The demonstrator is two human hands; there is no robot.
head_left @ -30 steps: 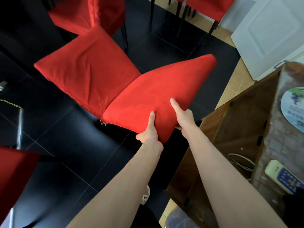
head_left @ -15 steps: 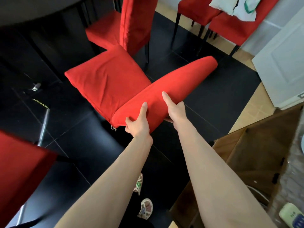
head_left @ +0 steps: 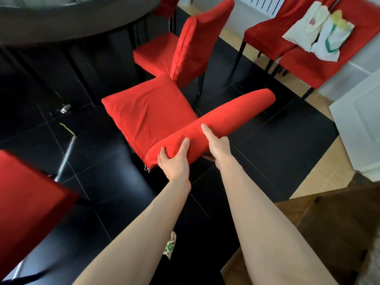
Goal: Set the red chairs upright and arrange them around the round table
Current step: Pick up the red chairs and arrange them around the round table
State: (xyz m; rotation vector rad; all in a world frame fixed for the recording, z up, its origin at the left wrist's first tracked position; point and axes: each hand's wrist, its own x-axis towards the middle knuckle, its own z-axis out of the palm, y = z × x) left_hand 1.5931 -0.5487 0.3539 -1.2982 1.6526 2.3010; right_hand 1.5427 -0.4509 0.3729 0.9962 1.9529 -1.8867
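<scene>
Left hand [head_left: 174, 161] and right hand [head_left: 219, 146] clasp the backrest of a red chair [head_left: 148, 116], thumbs on top. The backrest's top edge runs lower left to upper right and the seat faces the round table [head_left: 61, 19], above the black tiled floor [head_left: 267, 145].

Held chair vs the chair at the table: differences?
The held chair is gripped at its backrest by left hand and right hand; the table chair is untouched. The table chair sits closer to the round table. Its black legs show; the held chair's are hidden. Both wear red covers.
</scene>
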